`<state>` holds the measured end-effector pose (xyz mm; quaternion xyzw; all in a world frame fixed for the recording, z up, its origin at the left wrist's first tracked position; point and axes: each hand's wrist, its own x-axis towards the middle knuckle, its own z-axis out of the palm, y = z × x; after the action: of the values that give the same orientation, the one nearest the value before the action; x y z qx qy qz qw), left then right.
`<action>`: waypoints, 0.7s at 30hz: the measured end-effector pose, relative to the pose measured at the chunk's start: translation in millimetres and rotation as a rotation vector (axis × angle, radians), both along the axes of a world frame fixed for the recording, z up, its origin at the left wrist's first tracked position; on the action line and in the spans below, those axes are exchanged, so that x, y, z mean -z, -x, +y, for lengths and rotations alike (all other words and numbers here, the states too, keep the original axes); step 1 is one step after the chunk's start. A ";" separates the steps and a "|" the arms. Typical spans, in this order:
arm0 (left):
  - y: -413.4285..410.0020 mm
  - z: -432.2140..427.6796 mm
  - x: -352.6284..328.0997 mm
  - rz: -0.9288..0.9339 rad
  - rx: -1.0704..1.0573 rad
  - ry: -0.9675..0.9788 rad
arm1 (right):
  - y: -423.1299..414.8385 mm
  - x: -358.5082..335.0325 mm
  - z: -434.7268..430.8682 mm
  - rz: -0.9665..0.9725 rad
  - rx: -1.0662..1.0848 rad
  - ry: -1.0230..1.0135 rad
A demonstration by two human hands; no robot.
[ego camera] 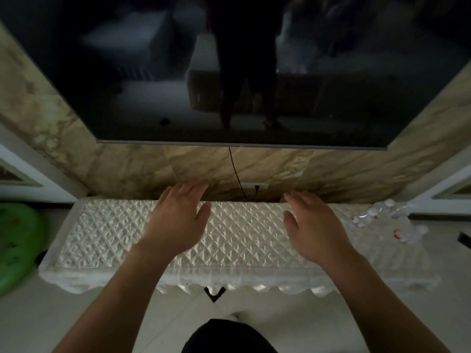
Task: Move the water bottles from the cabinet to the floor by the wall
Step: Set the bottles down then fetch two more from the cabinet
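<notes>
A low cabinet (107,240) covered by a quilted white cloth stands against the marble wall. Several clear water bottles (382,215) with white caps and red-white labels lie on the floor past the cabinet's right end, by the wall. My left hand (175,222) hovers palm down over the middle of the cabinet top, fingers spread, holding nothing. My right hand (313,225) hovers the same way a little to the right, also with nothing in it. No bottle shows on the cabinet top.
A large dark television (242,72) hangs on the wall above the cabinet, with a black cable (235,171) running down to a socket. A green plastic object (17,243) lies on the floor at the left. Pale floor tiles lie in front.
</notes>
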<state>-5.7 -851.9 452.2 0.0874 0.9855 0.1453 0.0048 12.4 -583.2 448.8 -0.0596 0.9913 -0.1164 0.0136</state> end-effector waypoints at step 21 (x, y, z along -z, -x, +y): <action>-69.1 303.1 6.1 -0.018 -0.175 -0.005 | -32.0 -14.1 311.2 -0.014 -0.122 0.010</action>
<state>63.4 -548.8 446.1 -0.0003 0.9889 0.1484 0.0009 44.5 -272.0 463.0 -0.1192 0.9852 -0.1205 0.0272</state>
